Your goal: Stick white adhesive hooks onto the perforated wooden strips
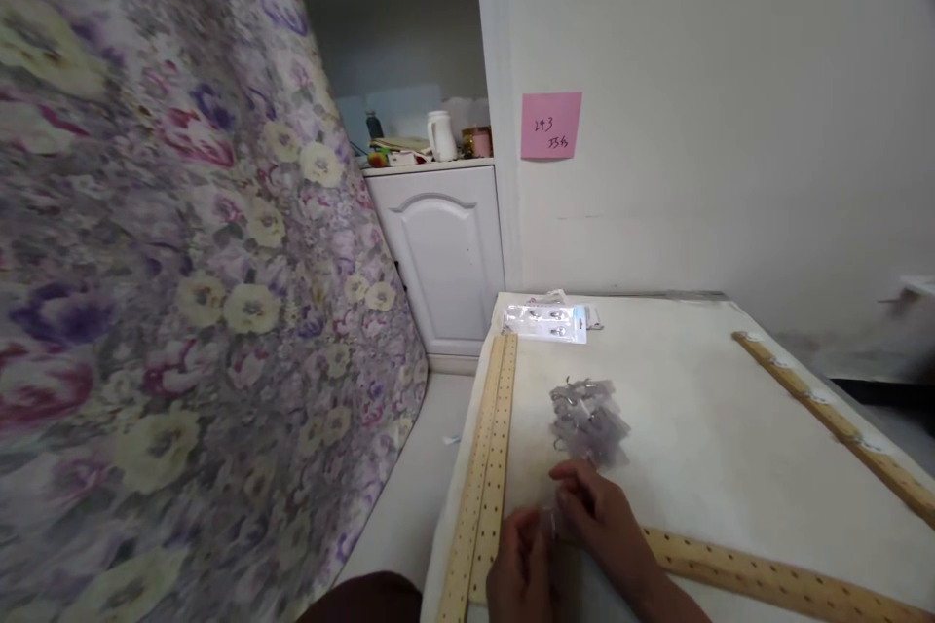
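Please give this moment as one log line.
hands: left hand and right hand touch a small clear packet | beside: pile of clear packets | surface: white table, wooden strips

Packet pile (588,421) on table (701,467), between left strips (491,453) and right strip (829,412)

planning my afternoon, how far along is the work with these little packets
Done, seemingly: perforated wooden strips frame the cloth-covered table. In hand: left hand and right hand seem to pinch one small clear packet. Remaining: the packet pile and a flat pack farther back, neither held.
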`<state>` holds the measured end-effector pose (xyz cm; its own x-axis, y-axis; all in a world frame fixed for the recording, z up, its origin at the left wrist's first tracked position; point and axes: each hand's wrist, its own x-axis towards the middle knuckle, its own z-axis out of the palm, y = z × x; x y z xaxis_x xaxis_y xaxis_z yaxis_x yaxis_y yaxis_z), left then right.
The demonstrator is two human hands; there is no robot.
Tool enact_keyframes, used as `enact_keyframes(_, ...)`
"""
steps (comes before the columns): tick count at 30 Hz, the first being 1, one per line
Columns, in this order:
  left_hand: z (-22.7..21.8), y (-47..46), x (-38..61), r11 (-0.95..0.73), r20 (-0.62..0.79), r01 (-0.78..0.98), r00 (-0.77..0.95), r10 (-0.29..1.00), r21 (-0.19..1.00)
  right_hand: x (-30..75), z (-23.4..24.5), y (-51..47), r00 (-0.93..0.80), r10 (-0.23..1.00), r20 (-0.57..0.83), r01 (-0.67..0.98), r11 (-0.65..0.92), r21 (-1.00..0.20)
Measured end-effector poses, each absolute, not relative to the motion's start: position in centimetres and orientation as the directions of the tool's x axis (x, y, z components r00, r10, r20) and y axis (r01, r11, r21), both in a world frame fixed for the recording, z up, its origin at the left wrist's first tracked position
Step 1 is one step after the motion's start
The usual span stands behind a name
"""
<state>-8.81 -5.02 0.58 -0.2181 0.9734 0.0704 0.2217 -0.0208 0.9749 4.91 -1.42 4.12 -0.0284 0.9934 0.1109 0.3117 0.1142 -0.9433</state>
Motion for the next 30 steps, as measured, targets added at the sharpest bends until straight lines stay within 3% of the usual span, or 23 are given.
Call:
enact_keyframes(8,-2.0,-5.8,-9.1,-0.172,0.299,0.556,-0.145,0.943,0.813,5.0,3.8,-0.9,-0.005,0.994,0.112,0.452,0.102,-0.886)
enact_keyframes(15,-3.1,-4.7,-9.2,-0.179,0.293,0.621,-0.084,0.952,0.763,5.4,3.2,0.1,0.004,0.998,0.06,0.515,0.049,-0.856)
enact_keyframes(30,-2.4,-4.3,-9.0,-0.183,0.371,0.689,-0.134,0.919,0.701,5.5,2.4,0.2,-0.013,0.997,0.08,0.542,0.074,-0.837)
